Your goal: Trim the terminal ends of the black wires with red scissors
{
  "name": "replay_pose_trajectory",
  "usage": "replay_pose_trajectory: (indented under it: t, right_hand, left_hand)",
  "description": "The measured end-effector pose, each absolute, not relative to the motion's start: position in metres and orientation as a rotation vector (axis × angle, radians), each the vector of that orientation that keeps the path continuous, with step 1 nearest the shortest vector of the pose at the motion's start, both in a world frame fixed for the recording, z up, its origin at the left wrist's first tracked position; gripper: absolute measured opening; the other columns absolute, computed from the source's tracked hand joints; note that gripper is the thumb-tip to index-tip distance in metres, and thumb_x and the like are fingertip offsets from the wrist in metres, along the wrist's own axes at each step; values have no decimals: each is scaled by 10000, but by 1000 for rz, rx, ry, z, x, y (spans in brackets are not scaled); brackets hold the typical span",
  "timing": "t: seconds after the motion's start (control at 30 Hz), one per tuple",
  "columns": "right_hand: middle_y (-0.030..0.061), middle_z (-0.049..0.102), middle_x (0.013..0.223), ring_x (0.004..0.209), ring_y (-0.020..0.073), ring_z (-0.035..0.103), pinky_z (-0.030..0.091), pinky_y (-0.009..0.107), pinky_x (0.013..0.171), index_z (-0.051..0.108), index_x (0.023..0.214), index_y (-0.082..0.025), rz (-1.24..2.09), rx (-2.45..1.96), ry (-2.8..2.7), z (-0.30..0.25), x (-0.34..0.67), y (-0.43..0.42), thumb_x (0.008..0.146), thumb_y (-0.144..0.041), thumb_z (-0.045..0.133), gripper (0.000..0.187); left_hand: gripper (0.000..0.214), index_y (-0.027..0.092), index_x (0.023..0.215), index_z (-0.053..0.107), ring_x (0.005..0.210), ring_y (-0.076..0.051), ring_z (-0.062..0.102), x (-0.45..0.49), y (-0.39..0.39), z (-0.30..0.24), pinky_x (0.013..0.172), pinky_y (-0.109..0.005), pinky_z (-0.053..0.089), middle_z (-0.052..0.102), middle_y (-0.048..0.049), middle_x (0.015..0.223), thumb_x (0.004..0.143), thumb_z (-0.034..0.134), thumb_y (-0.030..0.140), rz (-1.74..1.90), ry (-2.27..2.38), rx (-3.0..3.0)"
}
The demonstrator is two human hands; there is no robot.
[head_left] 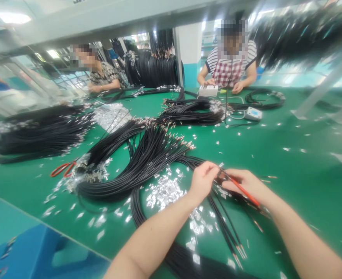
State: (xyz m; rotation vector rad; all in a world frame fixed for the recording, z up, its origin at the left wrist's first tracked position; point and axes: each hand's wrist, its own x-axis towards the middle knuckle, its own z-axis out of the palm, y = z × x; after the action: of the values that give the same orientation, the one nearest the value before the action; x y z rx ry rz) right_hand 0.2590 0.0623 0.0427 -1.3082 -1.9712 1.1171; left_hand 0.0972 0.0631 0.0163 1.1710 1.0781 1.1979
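Observation:
My left hand (203, 180) is closed in a pinch on a black cable (221, 173), just left of my right hand. My right hand (251, 186) is closed around a slim red tool (243, 190), its kind unclear, which slants down to the right across the fingers. Whether the right fingers also grip the cable is hidden. Loose black cables with bare copper-coloured ends (232, 236) hang below both hands. Left of my hands lies a big bent bundle of black cables (130, 170). Small silvery scraps (166, 190) are heaped between that bundle and my left forearm.
Red-handled scissors (63, 169) lie on the green table (304, 174) at left, near a silvery plastic bag (113, 116). More cable bundles (43, 135) cover the left side. Two people (232, 66) sit across the table, near a small white box (252, 113). A blue stool (37, 252) stands at lower left.

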Motion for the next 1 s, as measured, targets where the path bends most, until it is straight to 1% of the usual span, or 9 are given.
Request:
replay_pose_trajectory:
  t: [0.17, 0.43, 0.67, 1.0]
  right_hand:
    - [2, 643, 687, 615, 155, 554, 444, 255, 564, 687, 856, -190, 1004, -1353, -2016, 46, 255, 60, 689, -483, 607, 347]
    - [4, 644, 650, 565, 147, 546, 414, 244, 528, 661, 783, -224, 662, -1449, -2149, 49, 254, 55, 721, -497, 581, 291]
    - [4, 649, 664, 564, 153, 556, 401, 251, 527, 653, 790, -235, 547, -1487, -2209, 50, 253, 54, 728, -491, 577, 274]
    - [14, 659, 680, 574, 149, 567, 395, 240, 533, 655, 828, -232, 408, -1470, -2254, 49, 254, 54, 745, -513, 550, 311]
  left_hand:
    - [163, 163, 687, 575, 510, -81, 382, 98, 65, 14, 507, -203, 304, 459, 35, 540, 737, 554, 316, 1199, 1083, 1166]
    - [127, 166, 714, 590, 530, -86, 394, 97, 63, 16, 552, -213, 328, 481, 37, 569, 755, 529, 270, 1221, 1092, 1260]
    - [118, 168, 731, 603, 549, -92, 424, 98, 63, 16, 571, -214, 347, 506, 33, 588, 754, 534, 261, 1231, 1089, 1268]
    - [106, 156, 720, 582, 597, -100, 470, 97, 61, 19, 603, -219, 378, 535, 21, 626, 762, 528, 236, 1232, 1079, 1292]
